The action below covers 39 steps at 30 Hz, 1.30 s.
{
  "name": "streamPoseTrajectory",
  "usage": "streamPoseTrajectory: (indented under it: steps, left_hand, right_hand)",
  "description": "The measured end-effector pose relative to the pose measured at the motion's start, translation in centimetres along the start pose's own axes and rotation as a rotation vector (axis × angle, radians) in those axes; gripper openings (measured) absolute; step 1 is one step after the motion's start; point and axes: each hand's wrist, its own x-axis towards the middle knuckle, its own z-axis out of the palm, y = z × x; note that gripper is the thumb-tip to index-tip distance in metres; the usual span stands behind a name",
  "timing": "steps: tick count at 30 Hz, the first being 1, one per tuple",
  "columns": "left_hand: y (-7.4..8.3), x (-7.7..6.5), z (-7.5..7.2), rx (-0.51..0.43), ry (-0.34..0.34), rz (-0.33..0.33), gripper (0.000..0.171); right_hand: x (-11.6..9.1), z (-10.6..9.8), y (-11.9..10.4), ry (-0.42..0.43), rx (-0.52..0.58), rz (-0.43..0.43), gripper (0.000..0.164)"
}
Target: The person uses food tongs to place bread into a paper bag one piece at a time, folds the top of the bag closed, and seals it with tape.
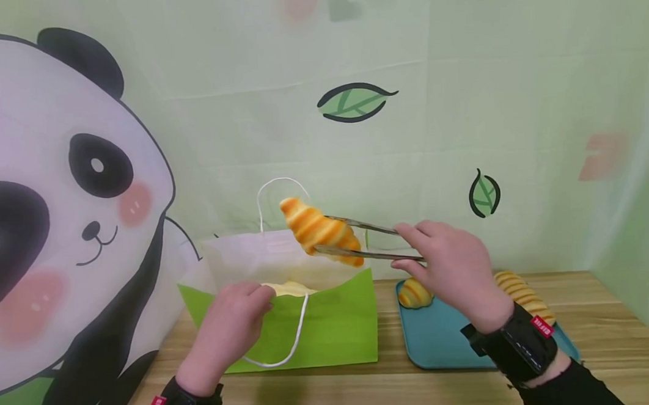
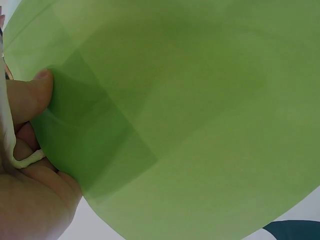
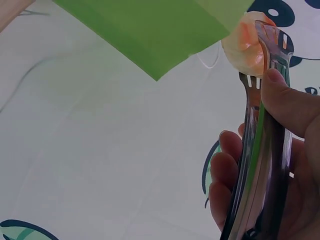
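Note:
My left hand [image 1: 229,327] pinches the near rim of a green paper bag [image 1: 337,330], thumb on the outside in the left wrist view, with the white cord handle [image 1: 300,326] beside the fingers. Metal tongs [image 1: 377,255] are in my right hand [image 1: 451,266], fingers and thumb curled round their arms. Between the fork-like tong ends, a striped croissant [image 1: 320,230] is clamped above the bag's mouth, tilted down to the right. A pale yellow thing [image 1: 289,288] shows at the bag's opening; its kind is unclear. The bag's inside is mostly hidden.
On the wooden table [image 1: 612,328], right of the bag, lies a blue tray [image 1: 442,340]. It bears a small striped roll [image 1: 415,294] and a long ridged loaf [image 1: 522,293], partly behind my right arm. A cloth backdrop with a panda print [image 1: 100,238] stands behind and to the left.

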Motion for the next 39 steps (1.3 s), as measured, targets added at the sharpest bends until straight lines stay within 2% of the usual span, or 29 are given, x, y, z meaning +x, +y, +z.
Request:
streamPoseTrajectory:
  steps: [9,26,31,39]
  left_hand:
    - [-0.03,0.01,0.03,0.002,-0.010,-0.004,0.020]
    - [-0.10,0.01,0.07,0.005,-0.004,-0.003,0.020]
    - [-0.07,0.00,0.07,0.005,0.005,0.005,0.020]
    - [-0.04,-0.01,0.03,0.001,0.012,0.011,0.020]
  right_hand:
    - [0.06,0.96,-0.02,-0.045,-0.027,-0.001,0.057]
    - [0.22,0.88,-0.04,-0.083,-0.049,-0.003,0.056]
    - [0.22,0.91,-0.04,-0.109,-0.061,-0.001,0.058]
    - [0.23,0.81,-0.18,-0.138,-0.020,0.008,0.067]
